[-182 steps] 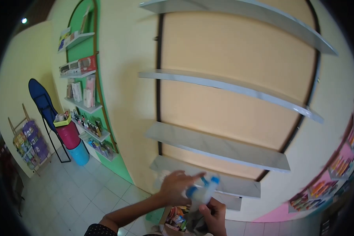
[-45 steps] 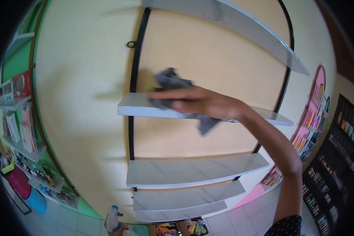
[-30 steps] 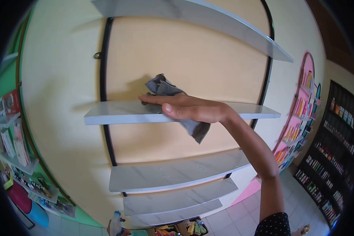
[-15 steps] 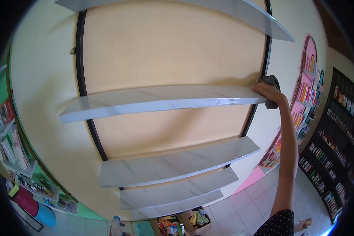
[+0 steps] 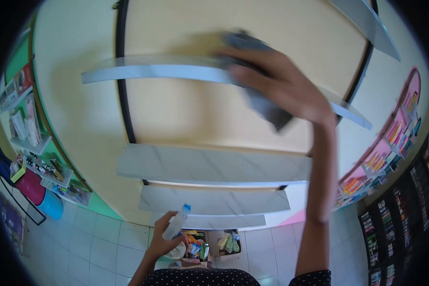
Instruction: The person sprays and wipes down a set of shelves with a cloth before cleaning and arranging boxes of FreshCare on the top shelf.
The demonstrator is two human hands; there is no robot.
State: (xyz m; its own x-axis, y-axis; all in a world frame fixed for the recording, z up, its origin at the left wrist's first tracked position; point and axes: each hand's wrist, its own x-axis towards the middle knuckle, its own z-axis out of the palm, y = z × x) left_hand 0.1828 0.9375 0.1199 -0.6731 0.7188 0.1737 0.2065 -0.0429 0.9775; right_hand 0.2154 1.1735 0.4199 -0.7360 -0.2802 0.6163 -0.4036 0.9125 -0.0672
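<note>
My right hand [image 5: 281, 78] is closed around a dark grey cloth [image 5: 267, 102], which hangs below the fingers and is smeared by motion. Hand and cloth overlap the middle of a white marbled shelf [image 5: 162, 71] on the wall. Lower down, my left hand [image 5: 163, 238] grips a small translucent bottle [image 5: 175, 225] with a blue top, tilted to the right. Two more marbled shelves, an upper one [image 5: 214, 162] and a lower one [image 5: 214, 199], run behind and above the bottle.
On the floor stand a box of colourful packets [image 5: 195, 261] and a second box [image 5: 229, 256]. Stocked shelves fill a pink alcove [image 5: 386, 143] and a black rack [image 5: 391, 224] at right. At left are a green alcove [image 5: 57, 143] and a blue bin [image 5: 51, 205].
My right hand has moved left with the cloth, from the shelf's right end to its middle. My left hand with the bottle has come into fuller view as the camera shifted.
</note>
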